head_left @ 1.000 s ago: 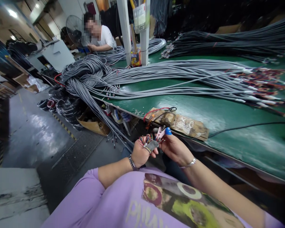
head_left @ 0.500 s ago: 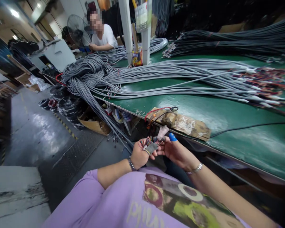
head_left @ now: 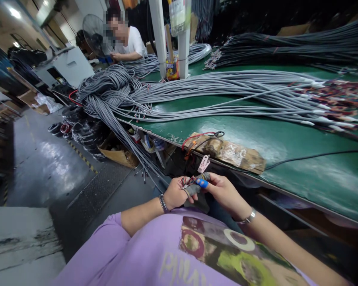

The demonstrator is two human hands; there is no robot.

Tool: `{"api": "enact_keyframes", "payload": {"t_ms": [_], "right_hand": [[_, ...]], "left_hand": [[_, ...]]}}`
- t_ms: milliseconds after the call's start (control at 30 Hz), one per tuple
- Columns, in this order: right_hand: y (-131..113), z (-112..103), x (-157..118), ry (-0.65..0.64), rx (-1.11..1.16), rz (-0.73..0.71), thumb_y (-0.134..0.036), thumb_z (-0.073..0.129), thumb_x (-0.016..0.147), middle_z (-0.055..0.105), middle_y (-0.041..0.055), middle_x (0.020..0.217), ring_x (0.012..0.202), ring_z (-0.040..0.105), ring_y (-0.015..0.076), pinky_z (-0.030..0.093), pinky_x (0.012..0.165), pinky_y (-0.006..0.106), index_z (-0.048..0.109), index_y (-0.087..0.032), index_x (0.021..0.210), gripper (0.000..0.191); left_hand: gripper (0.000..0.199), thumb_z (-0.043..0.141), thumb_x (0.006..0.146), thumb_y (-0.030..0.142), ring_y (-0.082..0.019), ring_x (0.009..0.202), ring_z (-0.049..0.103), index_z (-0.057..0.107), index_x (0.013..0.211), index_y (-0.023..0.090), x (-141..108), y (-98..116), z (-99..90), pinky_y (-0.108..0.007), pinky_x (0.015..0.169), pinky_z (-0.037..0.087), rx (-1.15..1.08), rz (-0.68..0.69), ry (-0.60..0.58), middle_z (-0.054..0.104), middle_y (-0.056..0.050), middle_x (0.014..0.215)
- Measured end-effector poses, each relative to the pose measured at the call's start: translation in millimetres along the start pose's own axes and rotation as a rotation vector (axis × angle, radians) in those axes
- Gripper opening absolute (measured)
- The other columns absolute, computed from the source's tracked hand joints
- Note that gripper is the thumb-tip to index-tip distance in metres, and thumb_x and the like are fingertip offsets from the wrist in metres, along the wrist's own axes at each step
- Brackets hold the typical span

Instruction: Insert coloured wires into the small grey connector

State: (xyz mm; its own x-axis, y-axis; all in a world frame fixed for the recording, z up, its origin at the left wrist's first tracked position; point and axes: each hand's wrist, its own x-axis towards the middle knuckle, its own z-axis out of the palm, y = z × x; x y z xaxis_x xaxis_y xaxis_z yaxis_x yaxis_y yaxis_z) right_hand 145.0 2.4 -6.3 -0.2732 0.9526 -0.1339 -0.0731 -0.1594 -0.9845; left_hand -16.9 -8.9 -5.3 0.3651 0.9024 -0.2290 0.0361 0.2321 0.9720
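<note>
Thin coloured wires [head_left: 188,182] stick out between my two hands, close to my body. My left hand [head_left: 176,194] is closed round the wires, a grey cover on its thumb. Pinched onto them from the right is my right hand [head_left: 217,186], with a blue cover on the thumb and a grey one on a finger. A pale pink clip [head_left: 203,163] stands just beyond the fingers, near the table edge; what it is fixed to is hidden. The wires' other ends cannot be made out.
Grey cables [head_left: 197,89] lie across the green table [head_left: 193,126], with black cables [head_left: 286,51] behind. A taped wooden block [head_left: 234,153] with red and black leads sits at the near edge. Past a white post [head_left: 183,55], a person [head_left: 134,41] in white works near a fan.
My right thumb has come down and left onto the wires, where before it was raised. The pink clip, blurred before, is now sharp and upright.
</note>
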Motion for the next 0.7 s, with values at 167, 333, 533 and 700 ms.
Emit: {"api": "enact_keyframes", "payload": {"t_ms": [167,333,533,700], "right_hand": [[5.3,2.5,-2.1,0.084,0.025,0.009,-0.054,0.077,0.065,0.057,-0.0006,0.058,0.055,0.047,0.0119,0.039,0.054,0.026,0.063,-0.018,0.065,0.039],[16.5,-6.6,1.5,0.008,0.262,0.063,-0.056,0.069,0.073,0.056,0.0003,0.061,0.056,0.048,0.0128,0.044,0.057,0.028,0.062,-0.018,0.067,0.039],[9.7,-12.0,21.2,-0.047,0.429,0.192,-0.064,0.062,0.075,0.061,0.0038,0.072,0.056,0.051,0.0138,0.048,0.055,0.028,0.066,-0.020,0.079,0.044],[1.5,-5.4,23.5,0.196,0.115,-0.078,-0.066,0.062,0.075,0.053,0.0008,0.059,0.053,0.044,0.0129,0.041,0.052,0.026,0.062,-0.020,0.066,0.046]], "left_hand": [[0.048,0.065,0.074,0.058,-0.008,0.041,0.051,0.057,0.059,0.013,1.5,-8.6,2.9,-0.020,0.042,0.038,-0.079,0.084,0.118,0.060,-0.002,0.054],[0.045,0.065,0.075,0.057,-0.008,0.039,0.051,0.058,0.064,0.013,4.4,-12.5,3.1,-0.019,0.039,0.031,-0.142,0.083,0.264,0.061,-0.003,0.053],[0.044,0.067,0.073,0.056,-0.008,0.039,0.051,0.059,0.067,0.013,4.9,-6.7,9.5,-0.018,0.038,0.032,-0.184,0.111,0.269,0.062,-0.002,0.054],[0.045,0.066,0.074,0.056,-0.007,0.039,0.050,0.058,0.062,0.013,7.9,-1.0,14.2,-0.019,0.039,0.036,-0.167,0.119,0.221,0.061,-0.002,0.054]]}}
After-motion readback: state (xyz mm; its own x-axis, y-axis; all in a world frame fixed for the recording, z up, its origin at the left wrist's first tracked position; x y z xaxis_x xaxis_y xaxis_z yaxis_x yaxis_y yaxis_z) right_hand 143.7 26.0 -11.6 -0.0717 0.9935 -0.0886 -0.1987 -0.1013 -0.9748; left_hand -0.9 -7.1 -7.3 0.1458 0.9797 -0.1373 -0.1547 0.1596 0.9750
